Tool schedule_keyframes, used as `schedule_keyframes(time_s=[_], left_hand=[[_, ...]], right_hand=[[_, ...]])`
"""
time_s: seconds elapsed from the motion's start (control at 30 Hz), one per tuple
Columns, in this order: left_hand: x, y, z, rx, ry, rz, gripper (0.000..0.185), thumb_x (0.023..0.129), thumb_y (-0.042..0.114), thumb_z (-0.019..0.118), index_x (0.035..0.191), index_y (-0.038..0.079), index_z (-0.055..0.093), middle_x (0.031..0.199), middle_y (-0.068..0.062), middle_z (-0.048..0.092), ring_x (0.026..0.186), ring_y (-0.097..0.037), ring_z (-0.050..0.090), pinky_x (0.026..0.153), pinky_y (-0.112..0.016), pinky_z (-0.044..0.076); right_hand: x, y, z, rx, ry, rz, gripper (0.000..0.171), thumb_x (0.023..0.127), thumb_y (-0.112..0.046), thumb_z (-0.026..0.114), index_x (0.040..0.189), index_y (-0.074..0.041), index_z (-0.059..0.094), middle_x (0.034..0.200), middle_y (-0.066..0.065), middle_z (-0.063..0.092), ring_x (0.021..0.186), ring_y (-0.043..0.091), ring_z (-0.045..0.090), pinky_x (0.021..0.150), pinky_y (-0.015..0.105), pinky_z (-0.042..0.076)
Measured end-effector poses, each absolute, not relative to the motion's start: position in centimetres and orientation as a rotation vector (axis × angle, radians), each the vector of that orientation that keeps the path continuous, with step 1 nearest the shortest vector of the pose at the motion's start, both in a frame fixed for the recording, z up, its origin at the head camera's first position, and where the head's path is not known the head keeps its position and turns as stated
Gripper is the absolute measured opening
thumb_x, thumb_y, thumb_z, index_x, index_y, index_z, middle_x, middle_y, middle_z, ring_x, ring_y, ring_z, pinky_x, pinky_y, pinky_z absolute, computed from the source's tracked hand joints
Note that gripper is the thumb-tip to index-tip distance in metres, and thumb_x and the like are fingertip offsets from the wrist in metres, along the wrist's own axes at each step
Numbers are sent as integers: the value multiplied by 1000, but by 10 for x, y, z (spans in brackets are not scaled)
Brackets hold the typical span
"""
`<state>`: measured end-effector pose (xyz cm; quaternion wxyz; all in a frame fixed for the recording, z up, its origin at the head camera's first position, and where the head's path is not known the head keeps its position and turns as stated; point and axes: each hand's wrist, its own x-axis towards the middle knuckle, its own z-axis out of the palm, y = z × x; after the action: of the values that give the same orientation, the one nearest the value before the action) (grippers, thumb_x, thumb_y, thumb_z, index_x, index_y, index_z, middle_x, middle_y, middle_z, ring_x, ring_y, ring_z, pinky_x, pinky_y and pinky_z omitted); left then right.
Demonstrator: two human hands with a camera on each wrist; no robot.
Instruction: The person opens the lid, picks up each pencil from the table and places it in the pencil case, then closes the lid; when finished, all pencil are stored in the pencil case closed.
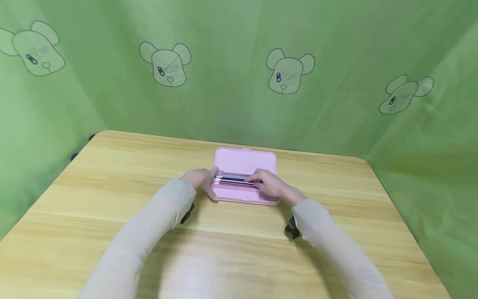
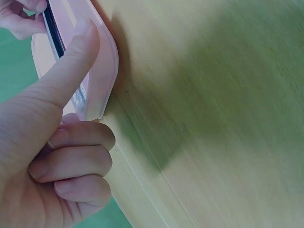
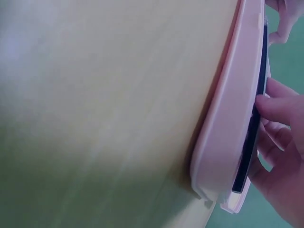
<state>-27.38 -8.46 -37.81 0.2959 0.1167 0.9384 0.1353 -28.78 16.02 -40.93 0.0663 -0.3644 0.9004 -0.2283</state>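
Note:
A pink pencil case [image 1: 242,195] lies with its lid [image 1: 245,161] raised toward the back. Several slim, pencil-like items lie lengthwise inside it. My left hand [image 1: 201,179] grips the case's left end; in the left wrist view the thumb [image 2: 78,54] lies over the case and the other fingers curl beneath. Over the right half, my right hand [image 1: 269,183] pinches a long, dark, straight-edged stick [image 3: 252,128] between thumb and fingers. Whether this stick is a pen or a pencil cannot be told. It runs along the case's length, its near end sticking up at the rim in the right wrist view.
The case sits near the far edge of a wood-grain table [image 1: 239,257]. A green curtain [image 1: 231,99] with printed bear heads hangs close behind the table and along both sides. Dark wrist devices [image 1: 292,228] sit under both sleeves.

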Motion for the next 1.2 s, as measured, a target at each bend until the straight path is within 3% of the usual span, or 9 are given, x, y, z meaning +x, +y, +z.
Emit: schedule_keyframes(time_s=[0.43,0.57,0.97,1.2], left_hand=[[-274,-85,-378,296,2494,345,114,64,44,79,147,12,8,141,-20,35,128,-32,36,107,-43,30],[-274,-84,-376,277,2493,329,114,64,44,78,147,13,7,142,-20,34,129,-32,35,107,-43,30],[-275,-81,-379,283,2476,297,112,64,44,79,146,12,9,141,-21,34,128,-33,35,107,-42,30],[-274,-81,-378,278,2481,313,111,64,44,78,146,13,10,141,-20,35,128,-33,36,106,-42,31]], right_hand=[[-299,154,-412,-1019,2917,-465,27,86,1,56,108,-8,68,89,6,58,86,21,54,82,36,48],[-299,154,-414,-1014,2939,-454,27,86,0,56,108,-10,69,90,5,57,87,20,53,80,35,47],[-294,175,-418,-1058,2970,-518,18,83,2,60,97,-3,70,85,9,61,81,22,59,79,39,51],[-300,184,-417,-1003,2959,-650,18,83,1,60,98,-3,69,86,9,62,81,23,58,79,40,50]])
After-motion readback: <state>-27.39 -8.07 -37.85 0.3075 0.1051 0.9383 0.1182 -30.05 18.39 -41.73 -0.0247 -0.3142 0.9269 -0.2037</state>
